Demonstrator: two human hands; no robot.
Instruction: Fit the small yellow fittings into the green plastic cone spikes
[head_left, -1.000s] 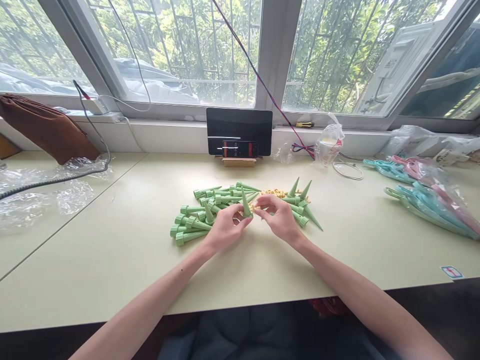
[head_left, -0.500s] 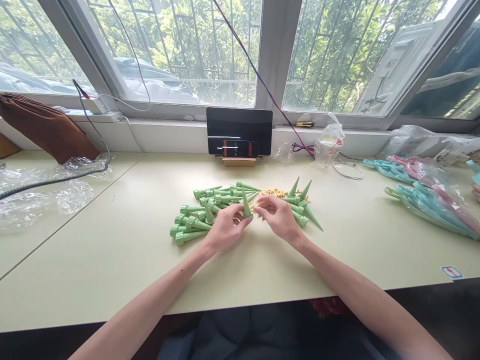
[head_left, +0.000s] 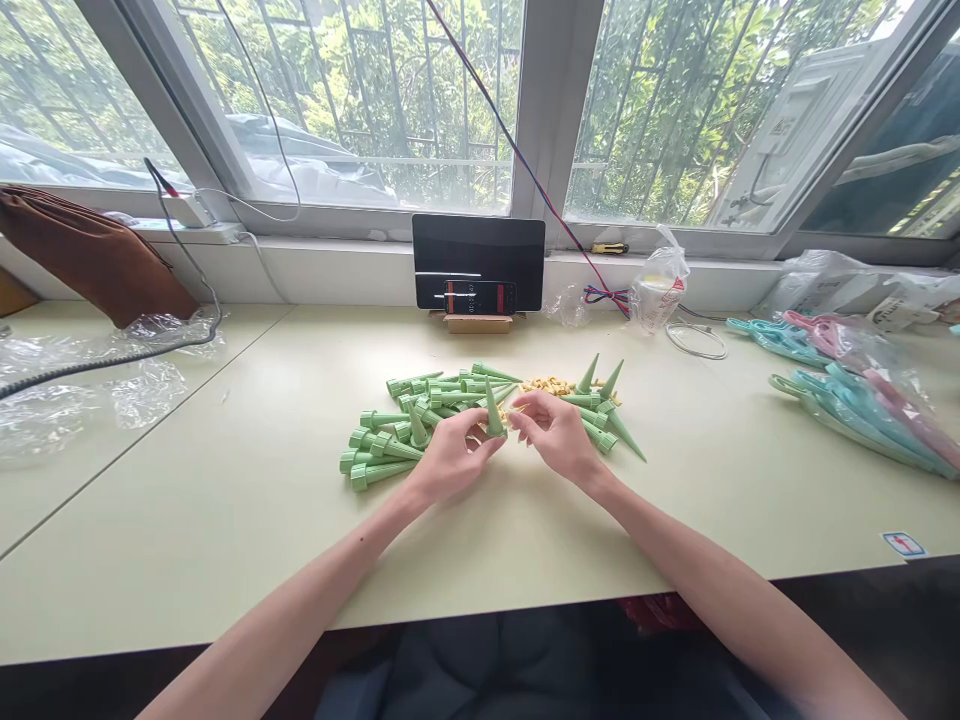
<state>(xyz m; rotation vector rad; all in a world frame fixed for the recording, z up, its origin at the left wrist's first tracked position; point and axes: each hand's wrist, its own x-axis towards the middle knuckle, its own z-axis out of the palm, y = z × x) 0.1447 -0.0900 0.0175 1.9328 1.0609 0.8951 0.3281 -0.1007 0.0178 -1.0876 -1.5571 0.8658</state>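
Observation:
My left hand [head_left: 455,452] is closed around the base of a green plastic watering spike [head_left: 492,408], whose point is up. Just to its right, my right hand [head_left: 555,432] has thumb and fingertips brought together, apart from the spike. Whatever is between those fingertips is too small to make out. Left of my hands lies a pile of similar green spikes [head_left: 386,445], mostly on their sides. Several more spikes [head_left: 600,435] are beyond my right hand, two with points up. Small yellow pieces [head_left: 551,385] are heaped behind my right hand.
A dark tablet [head_left: 480,255] with a phone [head_left: 480,298] before it stands by the window. Bagged blue and pink plastic items [head_left: 862,400] lie at the right. A brown pouch [head_left: 90,255], a black cable [head_left: 112,352] and clear wrappers [head_left: 150,390] are at the left.
My right hand's fingertips have drawn slightly away from the spike. My left hand keeps its hold. Another person's hand at the right edge has gone out of view.

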